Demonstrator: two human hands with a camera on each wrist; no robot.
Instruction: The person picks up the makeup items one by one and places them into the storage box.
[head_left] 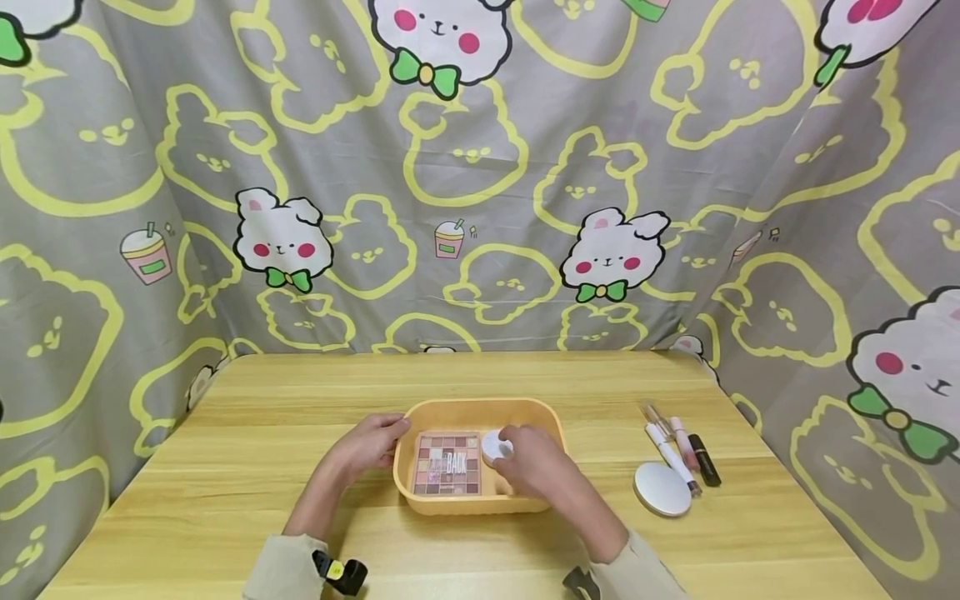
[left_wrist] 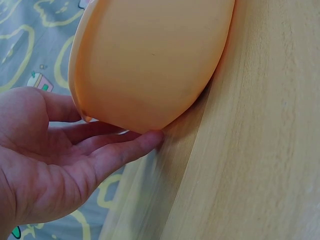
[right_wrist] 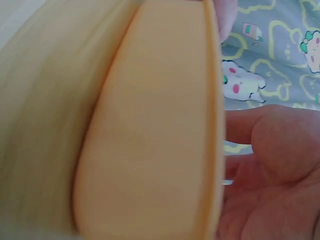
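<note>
A shallow orange plastic basket [head_left: 480, 505] stands on the wooden table. My left hand [head_left: 372, 443] grips its left end; in the left wrist view the left hand [left_wrist: 55, 150] has the thumb at the rim and the fingertips low against the outer wall. Inside the basket lies a square eyeshadow palette [head_left: 447, 463] with a clear lid, on the left. To its right, a round white compact [head_left: 495, 447] is held by the fingers of my right hand [head_left: 536, 462]. In the right wrist view the basket wall [right_wrist: 150, 120] hides most of the right fingers.
On the table [head_left: 285, 400] to the right lie a round silver compact [head_left: 663, 489], a white tube [head_left: 670, 448], a pink tube [head_left: 684, 442], a black tube [head_left: 705, 460] and a slim clear item [head_left: 655, 417]. A patterned curtain [head_left: 465, 275] hangs behind and along both sides.
</note>
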